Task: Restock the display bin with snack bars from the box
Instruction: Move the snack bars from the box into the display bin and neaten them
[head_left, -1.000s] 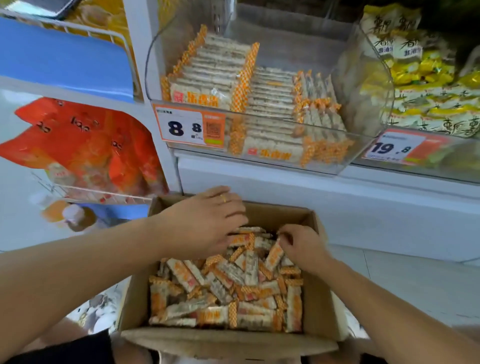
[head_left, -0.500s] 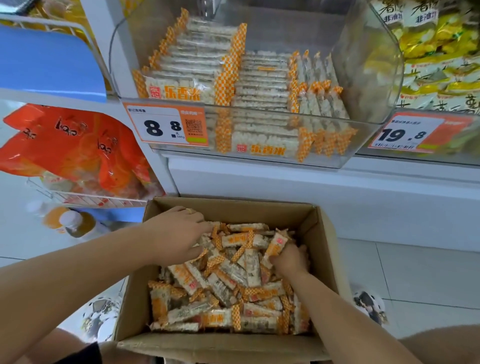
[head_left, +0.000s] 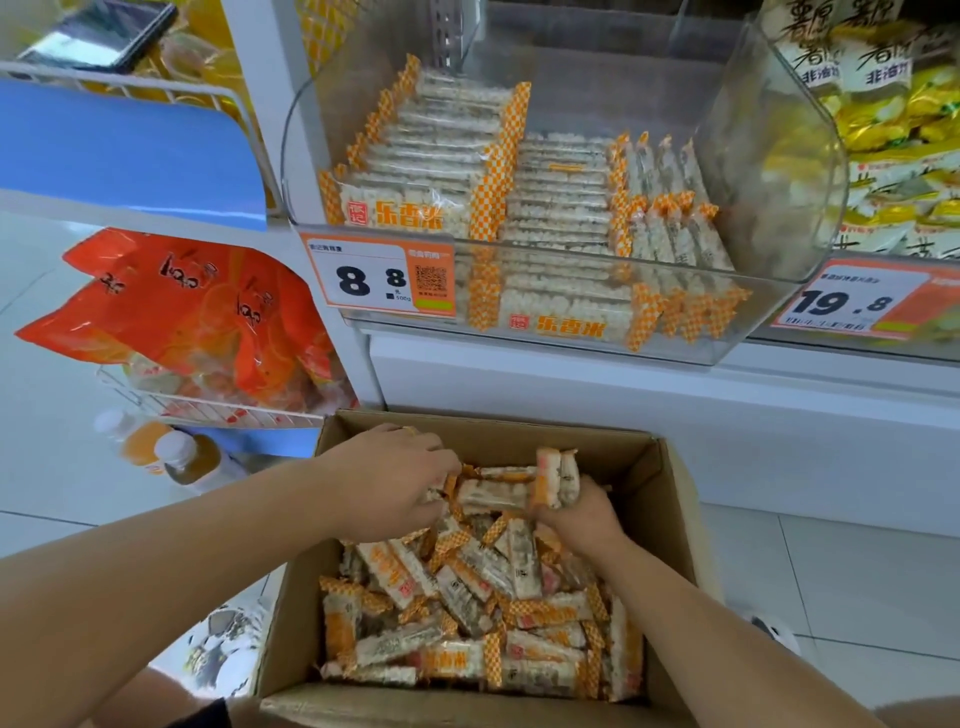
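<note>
While both hands dig at the far end of the box (head_left: 670, 519), right hand (head_left: 582, 519) clenches upright snack bars (head_left: 558, 478), left hand (head_left: 387, 480) grasps more, likely bunching a load for the display bin (head_left: 779, 291) above.

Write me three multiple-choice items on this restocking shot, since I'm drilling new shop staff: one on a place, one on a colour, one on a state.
1. Where does the cardboard box sit?
A. On the floor below the clear bin
B. Inside the bin
C. On the wire rack

2. What colour is the checked pattern on the ends of the snack bars?
A. Blue
B. Orange
C. Green

3. What is the right hand doing?
A. Resting flat on the floor
B. Pointing at the price tag
C. Gripping a few bars held upright

Answers: 1 A, the box stands on the tiles under the shelf; 2 B, orange-and-white checks show on every wrapper; 3 C, two or three bars stick up above its curled fingers, while the left hand reaches into the pile.
</note>
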